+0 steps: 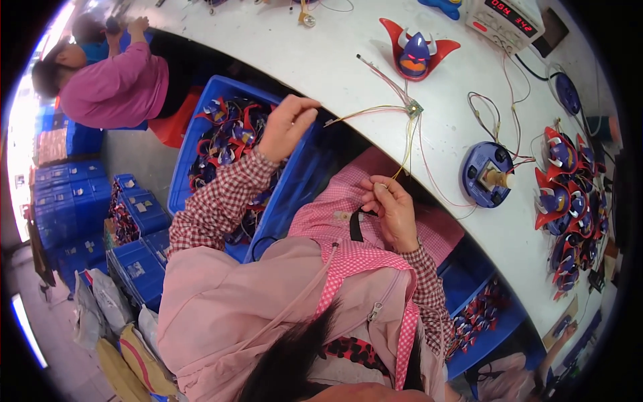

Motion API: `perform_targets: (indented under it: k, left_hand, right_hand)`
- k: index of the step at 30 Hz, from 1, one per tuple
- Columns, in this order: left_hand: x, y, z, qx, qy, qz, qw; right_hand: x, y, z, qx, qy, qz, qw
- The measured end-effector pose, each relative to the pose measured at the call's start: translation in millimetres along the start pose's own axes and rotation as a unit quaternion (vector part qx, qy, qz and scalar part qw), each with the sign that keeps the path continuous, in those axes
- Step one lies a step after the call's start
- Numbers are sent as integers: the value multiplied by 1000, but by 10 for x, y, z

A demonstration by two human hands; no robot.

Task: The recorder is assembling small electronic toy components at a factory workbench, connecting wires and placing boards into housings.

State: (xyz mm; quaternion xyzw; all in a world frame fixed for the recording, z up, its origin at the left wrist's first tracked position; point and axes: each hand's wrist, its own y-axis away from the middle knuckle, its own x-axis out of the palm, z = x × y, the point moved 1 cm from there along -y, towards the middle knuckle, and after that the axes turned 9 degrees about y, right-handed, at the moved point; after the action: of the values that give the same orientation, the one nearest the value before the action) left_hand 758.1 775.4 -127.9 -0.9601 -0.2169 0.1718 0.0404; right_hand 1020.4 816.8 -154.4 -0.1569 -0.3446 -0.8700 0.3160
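Observation:
My right hand is at the table's front edge, thumb and finger pinched on thin yellow wires. The wires run up to a small green circuit board lying on the table. More wires fan out from the board to the left, with loose ends. Left of these ends, my left hand hovers over the rim of a blue bin, index finger stretched out and nothing visible in it. Behind the board sits a purple and red horned toy head. A round purple housing with wires lies to the right.
The blue bin at my left holds many toy heads. More toy heads crowd the table's right side. A power supply stands at the back. A co-worker in pink sits far left; stacked blue crates stand behind.

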Motion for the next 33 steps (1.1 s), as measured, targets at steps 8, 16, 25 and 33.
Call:
perform_targets:
  k: [8,16,25,33]
  left_hand:
    - [226,122,169,-326,477,48,815]
    - [428,258,-32,-316,537,76,779]
    - [728,259,-185,-269,413,96,865]
    - [758,233,-347,-238,311,80,917]
  right_hand:
    - [228,141,165,-25,84,28,996]
    - [387,63,317,-81,157,19,984]
    - [281,28,441,-191,276,-70,939]
    - [234,33,536,-124,256,-59,957]
